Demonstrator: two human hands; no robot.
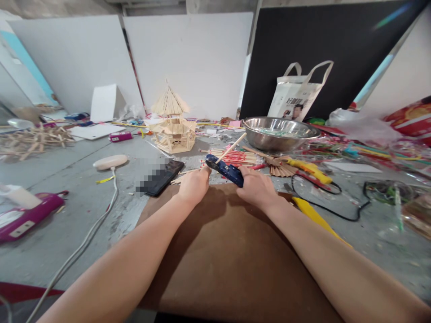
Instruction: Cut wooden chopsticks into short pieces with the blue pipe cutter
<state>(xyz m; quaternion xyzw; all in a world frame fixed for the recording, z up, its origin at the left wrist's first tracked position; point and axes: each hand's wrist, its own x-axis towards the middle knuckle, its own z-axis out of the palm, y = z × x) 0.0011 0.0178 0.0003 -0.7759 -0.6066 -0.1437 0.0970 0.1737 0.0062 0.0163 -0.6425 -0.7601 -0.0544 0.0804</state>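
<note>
My right hand [257, 186] is closed round a blue glue gun [225, 169], whose nozzle points left and whose pale glue stick [231, 147] slants up to the right. My left hand [194, 184] is curled just left of the nozzle, fingers tucked under; what it holds is hidden. Both hands rest at the far edge of a brown board [225, 260]. Loose wooden sticks [234, 157] lie just beyond the gun. A stick-built pavilion model [172, 121] stands further back.
A black phone [161, 176] lies left of my left hand. A steel bowl [279, 133], a white tote bag [299, 92], a yellow-handled tool [310, 169] and a black cable [333, 211] are to the right. A purple device [27, 215] and white cable [90, 237] sit left.
</note>
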